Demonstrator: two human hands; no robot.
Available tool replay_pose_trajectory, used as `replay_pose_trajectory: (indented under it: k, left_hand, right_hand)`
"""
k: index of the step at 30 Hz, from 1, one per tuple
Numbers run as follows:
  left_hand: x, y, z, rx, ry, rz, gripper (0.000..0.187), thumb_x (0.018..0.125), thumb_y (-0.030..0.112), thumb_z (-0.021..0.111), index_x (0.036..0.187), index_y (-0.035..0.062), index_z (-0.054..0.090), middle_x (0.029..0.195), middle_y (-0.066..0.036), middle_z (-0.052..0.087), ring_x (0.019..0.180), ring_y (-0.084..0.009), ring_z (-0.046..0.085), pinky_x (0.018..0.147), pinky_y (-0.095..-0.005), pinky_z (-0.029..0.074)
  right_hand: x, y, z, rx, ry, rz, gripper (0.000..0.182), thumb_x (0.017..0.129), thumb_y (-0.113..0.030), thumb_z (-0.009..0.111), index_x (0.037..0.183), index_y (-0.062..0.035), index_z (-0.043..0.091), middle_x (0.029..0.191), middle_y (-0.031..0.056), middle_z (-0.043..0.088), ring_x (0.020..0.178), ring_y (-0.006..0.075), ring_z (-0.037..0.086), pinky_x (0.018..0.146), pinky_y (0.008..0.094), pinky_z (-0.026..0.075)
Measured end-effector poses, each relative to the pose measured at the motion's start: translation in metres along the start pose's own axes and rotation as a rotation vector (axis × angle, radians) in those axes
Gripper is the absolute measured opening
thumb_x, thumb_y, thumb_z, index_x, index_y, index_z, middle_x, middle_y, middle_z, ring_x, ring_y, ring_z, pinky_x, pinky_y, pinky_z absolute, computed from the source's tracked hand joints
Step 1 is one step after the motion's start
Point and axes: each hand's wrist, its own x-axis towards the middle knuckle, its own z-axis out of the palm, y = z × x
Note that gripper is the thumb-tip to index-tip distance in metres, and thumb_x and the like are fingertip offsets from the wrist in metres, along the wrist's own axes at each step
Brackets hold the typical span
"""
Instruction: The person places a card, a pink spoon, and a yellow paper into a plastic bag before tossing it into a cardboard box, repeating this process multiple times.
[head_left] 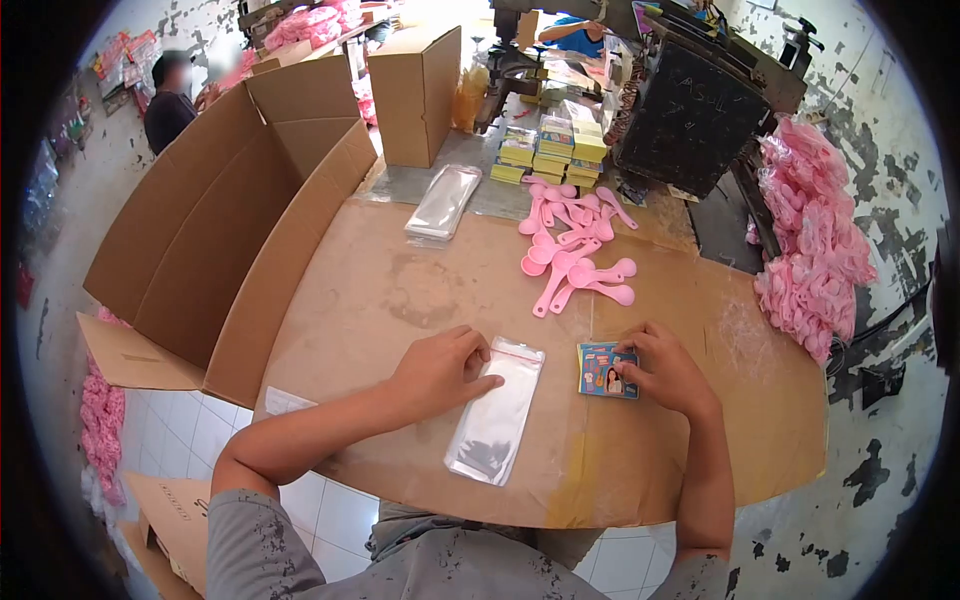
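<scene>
A stack of clear plastic bags [498, 425] lies slantwise on the cardboard-covered table in front of me. My left hand [440, 372] is at its upper left edge, the thumb stretched over the top bag and the fingers bent but apart from the thumb. To the right is a small pile of printed cards [597, 375], blue with pictures. My right hand [668, 368] has its thumb and fingertips on the right side of this pile, pinching at the top card. Beyond both hands lies a loose heap of pink plastic measuring spoons [570, 262].
Another stack of clear bags [442, 205] lies farther back, near stacked card bundles [552, 150]. A large open carton [285, 265] stands at left, a tall box [412, 105] behind. A dark machine [690, 110] and bagged pink spoons [815, 240] are at right. A person [170, 105] is far left.
</scene>
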Motion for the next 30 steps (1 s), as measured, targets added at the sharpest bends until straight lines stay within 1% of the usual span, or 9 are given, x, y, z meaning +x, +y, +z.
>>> replay_pose_trajectory:
  k: [2,9,11,15,18,21,23,27,30]
  left_hand:
    - [-0.001,-0.005,0.001,-0.107,-0.024,-0.049,0.03,0.089,0.016,0.083,0.112,0.0031,0.07,0.087,-0.005,0.07,0.069,-0.0132,0.063,0.064,-0.0283,0.053]
    - [-0.006,-0.014,0.013,-0.423,0.107,-0.154,0.031,0.089,0.008,0.08,0.118,0.0012,0.072,0.086,-0.008,0.072,0.068,-0.0152,0.064,0.066,-0.0297,0.053]
    - [-0.005,-0.014,0.011,-0.412,0.076,-0.17,0.024,0.09,0.007,0.079,0.112,0.0015,0.073,0.089,-0.008,0.072,0.07,-0.015,0.064,0.066,-0.0291,0.053]
    - [-0.005,-0.008,0.008,-0.356,0.177,0.055,0.012,0.092,0.005,0.075,0.104,0.0019,0.072,0.099,-0.01,0.071,0.074,-0.0146,0.064,0.07,-0.029,0.053]
    - [-0.002,-0.014,0.015,-0.449,0.224,0.223,0.008,0.096,0.003,0.07,0.103,0.0013,0.067,0.104,-0.009,0.07,0.08,-0.0143,0.066,0.073,-0.0288,0.054]
    - [-0.005,-0.023,0.016,-0.799,0.065,0.11,0.015,0.101,0.002,0.065,0.115,0.0016,0.06,0.104,-0.009,0.071,0.088,-0.0149,0.07,0.075,-0.028,0.057]
    - [-0.008,-0.019,0.017,-1.136,-0.019,-0.084,0.024,0.103,0.004,0.064,0.125,0.0012,0.056,0.101,-0.01,0.074,0.088,-0.0139,0.072,0.076,-0.0287,0.058]
    - [-0.006,-0.016,0.012,-1.108,-0.101,-0.192,0.033,0.104,0.005,0.063,0.133,0.0026,0.048,0.099,-0.013,0.076,0.09,-0.0147,0.074,0.078,-0.0282,0.06]
    - [-0.005,-0.012,0.011,-1.076,-0.086,-0.205,0.038,0.104,0.006,0.065,0.137,0.0033,0.047,0.1,-0.013,0.077,0.089,-0.0148,0.074,0.079,-0.0284,0.06]
  right_hand:
    - [0.0,0.006,0.005,0.102,0.062,0.04,0.021,0.087,-0.011,0.078,0.104,-0.0016,0.07,0.105,0.012,0.065,0.104,0.0306,0.063,0.094,0.0399,0.05]
    - [-0.003,0.002,0.015,0.158,0.262,0.056,0.016,0.088,-0.006,0.076,0.101,-0.0003,0.068,0.101,0.0108,0.069,0.097,0.0257,0.066,0.088,0.0384,0.052]
    - [-0.003,-0.006,0.02,0.429,0.278,0.076,0.015,0.089,-0.004,0.075,0.102,-0.0004,0.069,0.104,0.0111,0.069,0.095,0.0244,0.067,0.085,0.0376,0.053]
    - [0.002,-0.041,0.04,1.031,0.258,0.118,0.014,0.092,-0.002,0.071,0.107,-0.0014,0.07,0.105,0.0113,0.068,0.091,0.0228,0.068,0.082,0.0354,0.054]
    - [0.016,-0.049,0.044,0.167,0.143,-0.209,0.019,0.09,0.001,0.072,0.108,-0.0039,0.073,0.1,0.0086,0.068,0.087,0.0157,0.068,0.075,0.0332,0.055]
    - [0.02,-0.045,0.048,-0.113,0.151,-0.319,0.023,0.09,0.001,0.072,0.112,-0.0045,0.074,0.098,0.0096,0.067,0.085,0.0164,0.067,0.075,0.031,0.054]
    - [0.025,-0.064,0.03,0.117,0.086,-0.157,0.023,0.093,-0.001,0.07,0.116,-0.0037,0.073,0.101,0.0107,0.067,0.084,0.0206,0.067,0.073,0.0324,0.054]
    - [0.034,-0.057,0.039,0.554,0.243,-0.058,0.025,0.094,-0.003,0.07,0.119,-0.0045,0.072,0.102,0.0097,0.068,0.08,0.02,0.066,0.071,0.031,0.052]
    - [0.036,-0.051,0.049,0.608,0.269,-0.125,0.024,0.094,-0.003,0.072,0.118,-0.0058,0.074,0.101,0.0084,0.069,0.082,0.0168,0.066,0.07,0.0288,0.051]
